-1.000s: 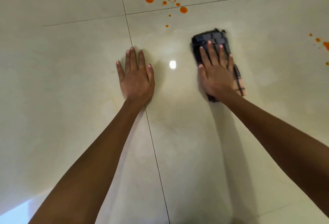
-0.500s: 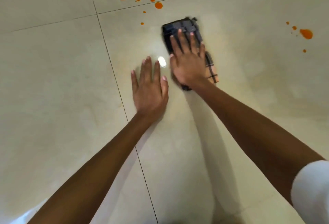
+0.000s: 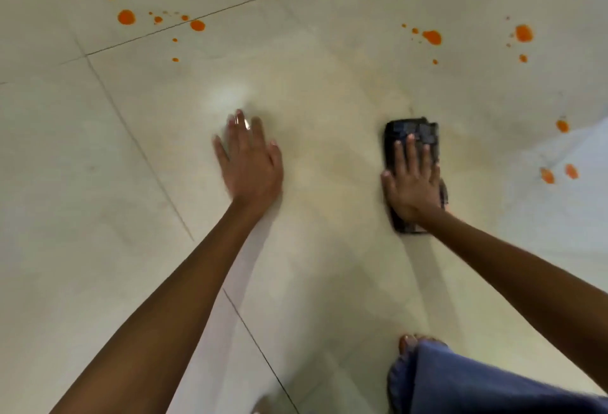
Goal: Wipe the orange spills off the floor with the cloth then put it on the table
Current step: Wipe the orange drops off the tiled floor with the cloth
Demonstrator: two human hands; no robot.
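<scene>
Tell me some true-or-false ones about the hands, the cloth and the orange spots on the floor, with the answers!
1. The right hand presses flat on the cloth. True.
2. The left hand holds the cloth. False: it is spread open over the bare floor, apart from the cloth.
3. Orange spots lie on the floor. True.
4. The cloth is white. False: it is dark and checked.
5. All the spots lie left of the cloth. False: some lie to its right too.

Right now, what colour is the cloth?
The cloth is dark, near black, with faint checks; head view.
</scene>
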